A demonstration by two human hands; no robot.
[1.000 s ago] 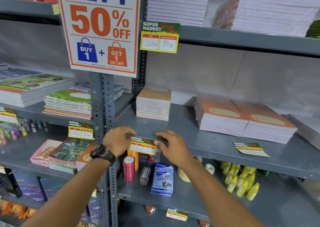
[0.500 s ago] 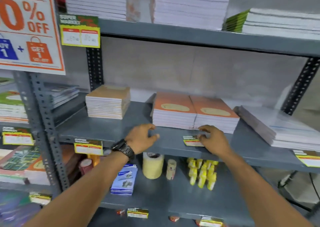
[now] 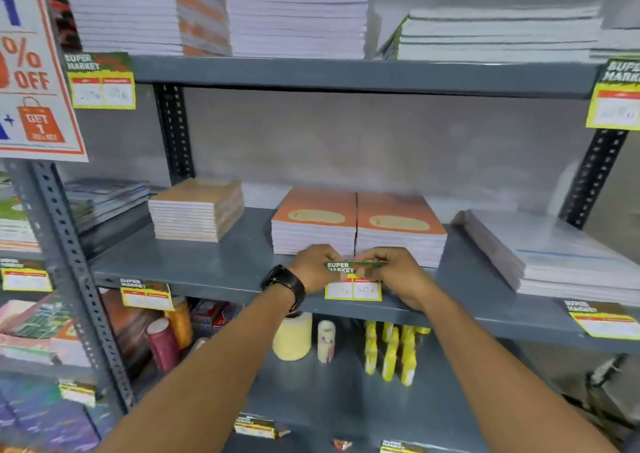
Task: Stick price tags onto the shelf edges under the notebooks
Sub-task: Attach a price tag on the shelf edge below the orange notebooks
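Observation:
A green and yellow price tag (image 3: 353, 288) hangs over the front edge of the grey middle shelf (image 3: 214, 272), just below two side-by-side stacks of orange notebooks (image 3: 356, 225). My left hand (image 3: 317, 267) pinches the tag's upper left part. My right hand (image 3: 394, 274) holds its upper right part. Both hands sit in front of the notebook stacks. A stuck tag (image 3: 146, 294) hangs at the shelf's left end under a smaller tan notebook stack (image 3: 197, 208). Another tag (image 3: 604, 319) lies at the right end under white books (image 3: 554, 255).
The upper shelf (image 3: 346, 75) carries tall white paper stacks and tags at both ends. A 50% off poster (image 3: 31, 71) hangs at the left. Below stand tape rolls (image 3: 292, 336), yellow bottles (image 3: 391, 352) and thread spools (image 3: 162, 343). A perforated grey upright (image 3: 65, 251) rises at the left.
The view has shifted right. Both hands left the tag at the shelf's left end, reached the tag lying in front of the orange notebooks, and now hold it against the shelf edge.

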